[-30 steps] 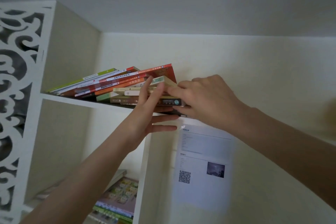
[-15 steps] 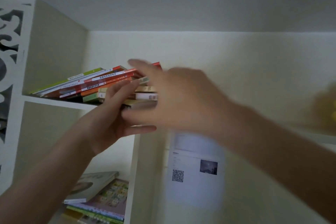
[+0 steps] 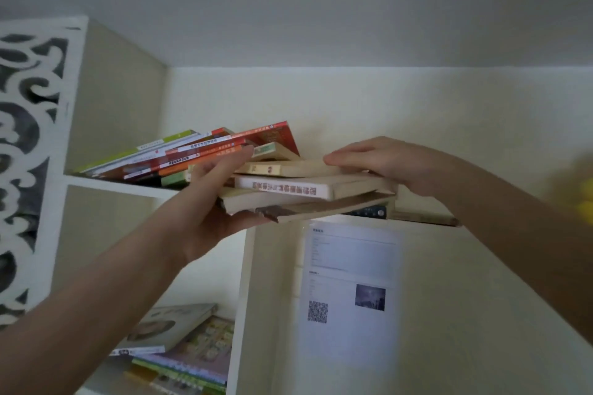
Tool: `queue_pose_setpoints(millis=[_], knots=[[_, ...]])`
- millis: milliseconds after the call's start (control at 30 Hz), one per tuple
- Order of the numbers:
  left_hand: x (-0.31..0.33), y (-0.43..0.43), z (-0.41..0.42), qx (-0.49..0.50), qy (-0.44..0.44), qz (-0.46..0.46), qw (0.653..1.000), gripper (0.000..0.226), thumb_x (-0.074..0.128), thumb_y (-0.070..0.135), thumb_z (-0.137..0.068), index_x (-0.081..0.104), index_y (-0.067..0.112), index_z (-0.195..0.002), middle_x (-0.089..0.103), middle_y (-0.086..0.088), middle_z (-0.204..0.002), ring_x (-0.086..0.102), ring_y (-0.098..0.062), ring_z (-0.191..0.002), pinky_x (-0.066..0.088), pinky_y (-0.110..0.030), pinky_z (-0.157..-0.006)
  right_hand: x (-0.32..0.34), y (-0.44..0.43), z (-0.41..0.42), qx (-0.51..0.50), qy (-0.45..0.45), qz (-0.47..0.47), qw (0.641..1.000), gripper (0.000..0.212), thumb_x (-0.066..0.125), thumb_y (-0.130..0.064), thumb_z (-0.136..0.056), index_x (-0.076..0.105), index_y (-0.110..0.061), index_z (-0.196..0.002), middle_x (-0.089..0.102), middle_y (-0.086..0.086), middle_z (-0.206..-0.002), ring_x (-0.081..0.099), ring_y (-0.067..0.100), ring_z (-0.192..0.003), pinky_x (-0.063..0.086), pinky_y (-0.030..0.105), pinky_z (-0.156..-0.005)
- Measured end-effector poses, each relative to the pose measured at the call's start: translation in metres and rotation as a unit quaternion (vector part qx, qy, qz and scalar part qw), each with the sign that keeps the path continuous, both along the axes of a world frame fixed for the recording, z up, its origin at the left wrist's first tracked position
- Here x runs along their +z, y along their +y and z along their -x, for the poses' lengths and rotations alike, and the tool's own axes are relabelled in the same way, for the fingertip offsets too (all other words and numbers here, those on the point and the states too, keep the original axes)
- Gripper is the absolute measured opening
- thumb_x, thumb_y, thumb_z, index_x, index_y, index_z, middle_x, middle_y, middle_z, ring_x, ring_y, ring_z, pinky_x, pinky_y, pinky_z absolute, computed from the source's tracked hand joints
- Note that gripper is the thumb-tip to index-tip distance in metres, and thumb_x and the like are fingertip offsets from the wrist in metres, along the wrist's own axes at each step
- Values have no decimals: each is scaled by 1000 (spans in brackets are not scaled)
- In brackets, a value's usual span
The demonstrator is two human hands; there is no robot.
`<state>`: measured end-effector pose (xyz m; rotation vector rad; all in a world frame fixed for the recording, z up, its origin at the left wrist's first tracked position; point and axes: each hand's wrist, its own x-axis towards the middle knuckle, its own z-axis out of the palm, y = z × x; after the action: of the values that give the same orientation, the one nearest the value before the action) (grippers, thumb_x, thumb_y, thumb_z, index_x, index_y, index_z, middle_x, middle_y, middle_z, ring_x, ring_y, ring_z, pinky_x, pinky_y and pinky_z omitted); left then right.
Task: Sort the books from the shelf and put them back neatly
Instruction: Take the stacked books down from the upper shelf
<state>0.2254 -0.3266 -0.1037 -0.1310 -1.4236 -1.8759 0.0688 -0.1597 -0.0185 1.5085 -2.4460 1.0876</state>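
A leaning pile of thin red, orange and green books [image 3: 179, 154] lies on the top shelf board [image 3: 122, 184]. In front of it a stack of beige books [image 3: 288, 191] juts out past the shelf edge. My left hand [image 3: 205, 212] grips the stack's left end, thumb underneath and fingers reaching up its side. My right hand [image 3: 394, 163] rests flat on the top book of the stack. A dark book [image 3: 369, 212] lies under the stack's right end on the shelf.
A white fretwork side panel [image 3: 29, 154] stands at the left. More books [image 3: 186, 346] lie flat on the lower shelf. A printed sheet with a QR code [image 3: 349, 292] hangs on the divider below the stack. A blurred yellow object [image 3: 585, 202] sits at the right edge.
The beige stack has slid out from the leaning pile toward the shelf front. My right hand has swung across and settled on top of it; my left hand has moved under its left end.
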Motion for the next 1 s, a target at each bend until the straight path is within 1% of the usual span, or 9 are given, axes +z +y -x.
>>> queue_pose_setpoints(millis=[100, 167, 267, 400, 533, 667, 900, 967, 1000], knots=[[-8, -11, -13, -19, 6, 15, 1000, 123, 98, 34, -17, 53, 16, -130, 68, -9, -111, 72, -16, -80, 57, -26, -54, -2, 6, -17, -2, 6, 24, 1000, 48, 72, -53, -73, 65, -31, -115, 61, -9, -117, 55, 13, -110, 40, 29, -101], [-10, -14, -19, -18, 0, 24, 1000, 114, 96, 35, -8, 66, 15, -117, 71, -8, -98, 72, -15, -69, 54, -22, -45, -9, 10, -30, 7, 0, 38, 999, 53, 72, -54, -72, 62, -32, -120, 56, -8, -118, 52, 14, -111, 39, 31, -101], [-17, -14, -25, -23, -37, 21, 999, 61, 86, 32, -53, 65, 13, -107, 67, -6, -62, 61, -12, -42, 46, -16, -36, -28, 14, -43, 29, -38, 68, 997, 51, 73, -48, -75, 59, -32, -122, 56, -5, -118, 56, 15, -107, 43, 32, -100], [-32, -26, -25, 12, -52, -8, 999, 71, 77, 27, -57, 56, 34, -124, 63, -5, -102, 64, -19, -69, 49, -31, -61, -51, 24, -50, 57, -71, 135, 987, 42, 64, -50, -82, 59, -38, -122, 55, -11, -124, 52, 9, -115, 41, 26, -96], [-31, -35, -14, 91, 10, -21, 996, 16, 63, 13, -85, 49, 21, -86, 49, -3, -83, 58, 0, -42, 45, -13, -42, -78, 25, -62, 76, -30, 177, 981, 39, 62, -53, -80, 57, -50, -119, 46, -20, -117, 45, -7, -109, 35, 11, -82], [-45, -42, -5, 102, 13, -21, 995, 42, 25, -12, -94, 43, 23, -80, 52, -2, -73, 52, 2, -33, 38, -11, -33, -104, 24, -63, 87, -62, 208, 972, 47, 66, -52, -76, 51, -57, -121, 38, -26, -125, 41, -11, -114, 39, 9, -87], [-44, -49, -2, 123, 36, 29, 991, 35, 88, 13, -54, 60, 28, -69, 57, 0, -69, 53, 5, -34, 39, -9, -36, -110, 30, -58, 134, -204, 266, 932, 48, 64, -54, -71, 60, -44, -118, 58, -17, -123, 60, -5, -102, 47, 17, -81], [-43, -48, -1, 129, 28, 30, 991, 42, 97, 31, -12, 65, 31, -38, 62, 9, -52, 55, 4, -36, 40, -8, -37, -102, 32, -48, 67, -126, 301, 943, 30, 60, -46, -84, 63, -38, -113, 53, -10, -124, 56, 3, -107, 49, 13, -70], [-42, -43, -2, 127, 31, 29, 991, 39, 98, 25, -25, 61, 35, -32, 62, 9, -52, 55, 3, -37, 41, -9, -37, -97, 35, -43, 22, -72, 316, 946, 27, 57, -44, -88, 63, -36, -113, 48, -8, -126, 53, 5, -109, 50, 12, -62]])
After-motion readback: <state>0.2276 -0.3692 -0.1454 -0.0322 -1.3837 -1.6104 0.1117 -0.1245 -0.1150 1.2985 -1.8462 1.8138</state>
